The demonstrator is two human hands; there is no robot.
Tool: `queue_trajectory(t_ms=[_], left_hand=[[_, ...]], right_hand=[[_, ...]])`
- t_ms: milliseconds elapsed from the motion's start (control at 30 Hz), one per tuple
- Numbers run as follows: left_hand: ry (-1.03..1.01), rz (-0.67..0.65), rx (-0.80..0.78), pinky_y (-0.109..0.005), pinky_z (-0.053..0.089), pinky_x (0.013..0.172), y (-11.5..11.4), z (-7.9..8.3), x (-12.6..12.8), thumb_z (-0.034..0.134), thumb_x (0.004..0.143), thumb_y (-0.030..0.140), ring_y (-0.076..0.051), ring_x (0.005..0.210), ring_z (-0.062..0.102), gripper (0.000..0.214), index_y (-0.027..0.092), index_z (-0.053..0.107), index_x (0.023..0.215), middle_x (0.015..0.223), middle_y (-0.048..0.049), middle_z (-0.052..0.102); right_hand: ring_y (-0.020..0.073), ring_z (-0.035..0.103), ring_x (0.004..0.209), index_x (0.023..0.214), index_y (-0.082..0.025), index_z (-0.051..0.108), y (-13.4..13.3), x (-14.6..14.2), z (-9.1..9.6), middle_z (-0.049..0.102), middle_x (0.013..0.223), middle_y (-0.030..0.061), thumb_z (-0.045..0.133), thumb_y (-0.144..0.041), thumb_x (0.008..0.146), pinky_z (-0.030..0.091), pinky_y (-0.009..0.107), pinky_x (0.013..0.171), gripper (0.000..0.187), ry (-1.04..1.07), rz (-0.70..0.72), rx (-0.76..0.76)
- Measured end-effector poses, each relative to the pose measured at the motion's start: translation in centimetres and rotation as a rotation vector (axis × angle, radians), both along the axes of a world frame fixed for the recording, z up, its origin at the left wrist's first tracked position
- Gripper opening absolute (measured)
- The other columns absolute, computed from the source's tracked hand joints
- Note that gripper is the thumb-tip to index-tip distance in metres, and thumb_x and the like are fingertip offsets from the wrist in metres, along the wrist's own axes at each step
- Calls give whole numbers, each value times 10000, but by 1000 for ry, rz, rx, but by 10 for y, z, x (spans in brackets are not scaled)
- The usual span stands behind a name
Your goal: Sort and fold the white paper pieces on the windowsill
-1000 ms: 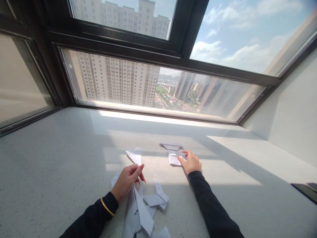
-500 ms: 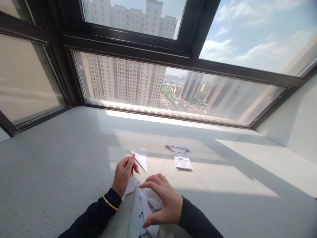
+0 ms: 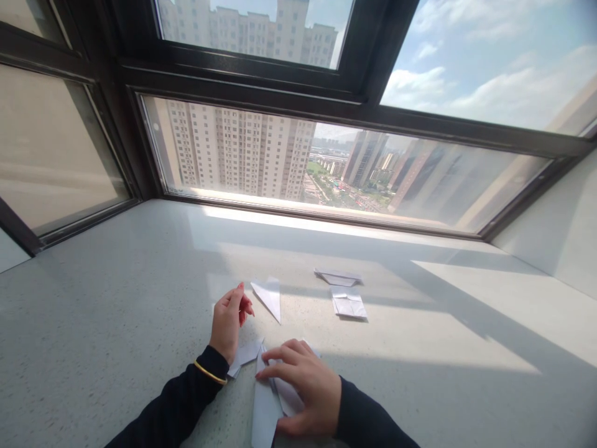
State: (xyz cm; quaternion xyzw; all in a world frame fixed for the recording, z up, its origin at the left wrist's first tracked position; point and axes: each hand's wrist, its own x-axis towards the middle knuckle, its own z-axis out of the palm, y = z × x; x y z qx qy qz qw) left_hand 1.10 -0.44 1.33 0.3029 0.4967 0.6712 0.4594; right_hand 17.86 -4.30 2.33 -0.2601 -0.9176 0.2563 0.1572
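Note:
My right hand (image 3: 302, 387) lies curled over a pile of folded white paper shapes (image 3: 263, 410) near the front edge of the pale counter (image 3: 116, 311), fingers closing around one piece. My left hand (image 3: 228, 322), with a gold bangle at the wrist, hovers just left of the pile with fingers loosely curled and nothing in them. A folded paper triangle (image 3: 269, 295) lies just right of its fingertips. Farther off sit a small folded paper square (image 3: 349, 305) and a flat folded piece (image 3: 337, 277).
A dark-framed window (image 3: 298, 99) runs along the back of the counter, looking out on tall buildings. A white wall (image 3: 559, 236) closes the right side. Sunlit patches cross the counter's far and right parts.
My right hand left the small folded square at the right and came back onto the pile in front of me. My left hand let go of the triangle, which now lies flat.

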Motion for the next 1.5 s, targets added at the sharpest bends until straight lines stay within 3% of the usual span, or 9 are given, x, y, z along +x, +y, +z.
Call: queue_trajectory(t_ms=[167,333,533,633,800,933,1200,1367,1500], left_hand=[[19,-25,-26,-157,251,371,-1,-1,2,516,677,332,-42,355,329,244,162,456,512,409,53,462],[26,-37,-25,-165,253,375,-1,-1,1,516,689,342,-49,365,332,254,163,465,516,412,49,461],[80,-111,39,-174,369,500,-2,-1,1,522,708,407,-67,517,460,263,150,545,656,612,18,562],[126,-261,60,-217,420,646,-4,1,6,545,705,397,-122,765,547,331,165,540,941,860,-32,605],[217,-466,82,-265,450,636,-7,1,11,598,677,332,-150,693,574,331,145,535,943,730,-27,612],[446,-404,151,-294,450,720,-3,-3,3,493,755,317,-173,806,578,250,158,541,942,836,-50,628],[1420,-370,299,-462,166,987,1,-23,-8,312,750,45,-200,1172,347,480,245,434,1168,1220,-21,483],[1515,-416,286,-477,140,976,-5,-18,-3,348,728,67,-212,1125,382,469,241,448,1152,1128,-26,550],[1537,-285,221,-409,276,879,-9,-11,0,396,789,326,-222,984,446,366,237,471,1137,1031,-61,554]], right_hand=[[154,559,733,969,-206,570,2,1,2,637,851,36,506,-281,710,412,266,692,277,275,-102,-26],[128,501,545,671,-172,558,12,7,-2,558,578,15,419,-238,780,405,238,523,189,425,-457,70],[106,443,467,532,-185,439,28,15,-6,442,481,-33,456,-376,769,365,218,440,305,768,-732,-228],[98,424,439,503,-182,433,32,15,-8,421,444,-44,480,-426,747,349,216,431,349,834,-742,-340],[102,445,469,603,-170,504,31,8,-12,467,496,-37,530,-443,710,360,215,435,295,858,-669,-477],[136,527,563,724,-173,530,33,8,-14,566,624,-7,629,-404,623,421,243,506,270,904,-631,-549],[124,529,571,809,-177,509,42,20,-18,578,649,-10,645,-349,626,420,234,520,286,1037,-841,-393],[131,528,556,853,-180,483,38,16,-17,561,636,-16,635,-357,638,419,246,509,318,1035,-808,-424],[130,526,565,847,-181,478,37,16,-15,566,653,-9,626,-352,650,417,248,516,300,1034,-811,-413]])
